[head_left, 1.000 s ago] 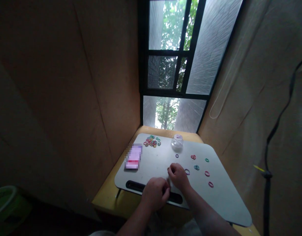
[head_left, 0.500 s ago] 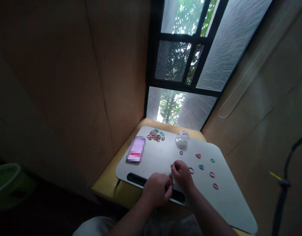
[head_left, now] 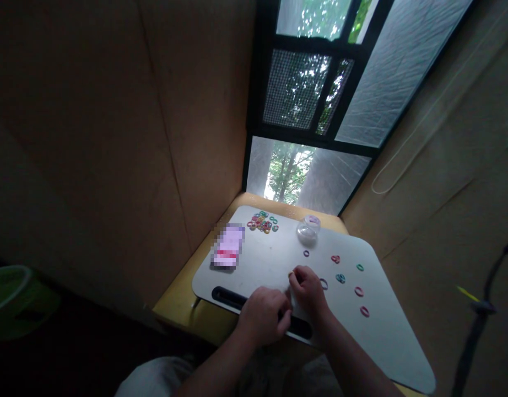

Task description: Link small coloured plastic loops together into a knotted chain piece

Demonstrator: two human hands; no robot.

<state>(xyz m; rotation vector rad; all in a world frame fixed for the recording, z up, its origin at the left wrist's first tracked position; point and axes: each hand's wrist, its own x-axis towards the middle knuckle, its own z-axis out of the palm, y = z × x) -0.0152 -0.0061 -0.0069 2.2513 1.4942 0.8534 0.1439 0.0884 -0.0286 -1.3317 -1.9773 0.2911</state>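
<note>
Right hand [head_left: 307,286]: fingertips pressed together, and right there a tiny yellowish piece [head_left: 291,274] is pinched, above the desk's near half.
Left hand [head_left: 265,315]: curled, just beside the right; whether anything is gripped cannot be told, the fingers being tucked from view.
Slot [head_left: 227,298]: long, dark, round-ended, partly covered by the left hand.
Purple ring [head_left: 323,284]: partly hidden by the right hand.
Loose rings: out to the right, a red cluster [head_left: 335,259], a teal cluster [head_left: 340,278], a green ring [head_left: 360,267] and two pinkish ones are laid well apart.
Jar [head_left: 308,234]: clear, rounded, a lilac patch seen on top.
Pile [head_left: 262,223]: many-coloured rings, heaped at the far left.
Phone [head_left: 228,247]: masked by lilac blocks with a red stripe; any writing cannot be read.
Desk [head_left: 254,264]: white, smooth, round-cornered, set on a yellow ledge [head_left: 179,309].
Window [head_left: 315,140]: black-framed, part-meshed, foliage seen through it.
</note>
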